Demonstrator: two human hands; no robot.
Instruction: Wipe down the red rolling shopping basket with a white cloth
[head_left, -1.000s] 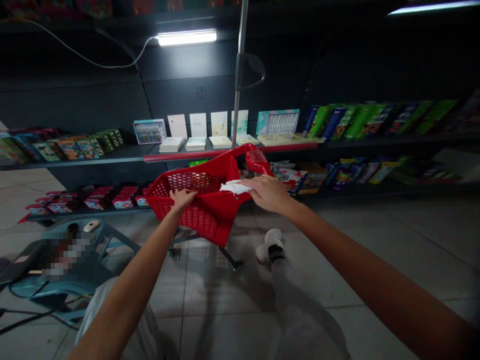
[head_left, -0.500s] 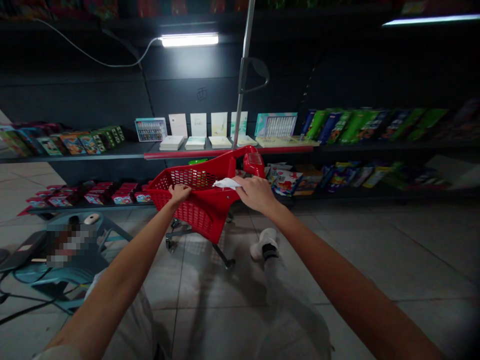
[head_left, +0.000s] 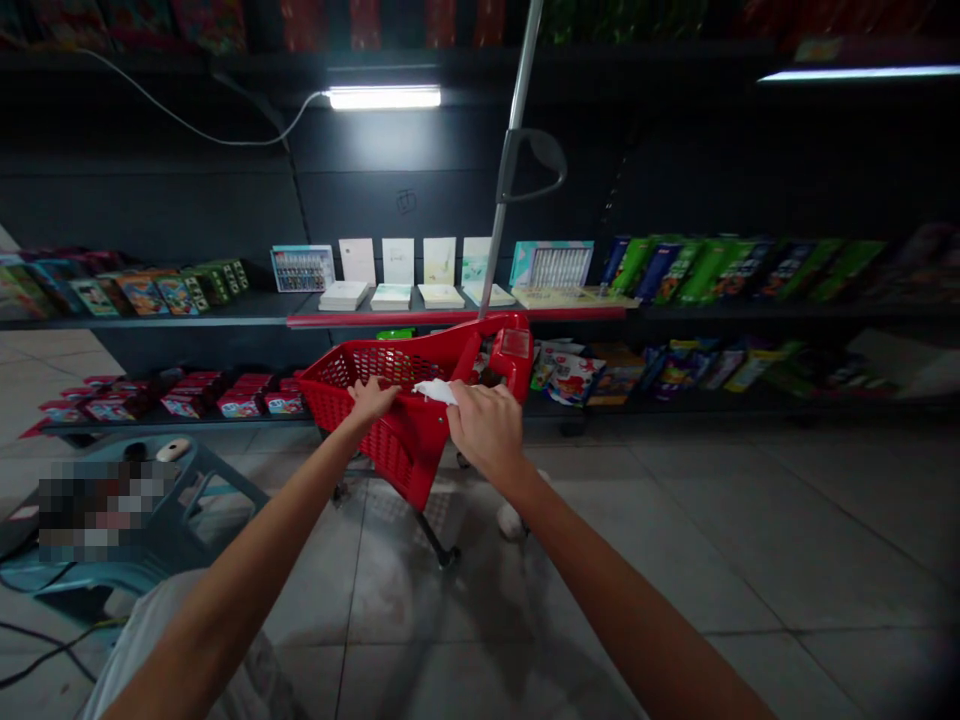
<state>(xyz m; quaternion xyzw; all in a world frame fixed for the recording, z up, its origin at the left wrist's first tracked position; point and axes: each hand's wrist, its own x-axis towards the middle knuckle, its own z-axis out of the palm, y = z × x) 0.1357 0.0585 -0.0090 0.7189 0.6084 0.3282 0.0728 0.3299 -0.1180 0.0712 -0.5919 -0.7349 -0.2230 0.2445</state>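
Note:
A small red plastic shopping cart [head_left: 386,445] stands in front of me, its basket walls perforated. My left hand [head_left: 371,398] is closed over the basket's near rim, with its thumb stretched to the right along it. My right hand [head_left: 489,425] is closed on a crumpled white cloth or tissue [head_left: 435,391] at the same rim, close to the cart's red handle part [head_left: 515,345]. The cloth sticks out to the left of the fingers and lies against the rim. From the handle end rises a metal pole [head_left: 517,95] with a grey loop grip [head_left: 551,160].
Behind the cart runs a dark shelf [head_left: 187,322] with booklets [head_left: 397,262], boxes and green and blue packs [head_left: 709,268]. Red boxes [head_left: 247,393] and snack bags [head_left: 574,375] fill the lower shelf. A blue-grey stool [head_left: 217,480] with things on it stands at left, near cables.
My right hand has moved left and nearer to me with the white cloth. My left hand has shifted slightly right along the rim. The foot is now mostly hidden behind my right arm.

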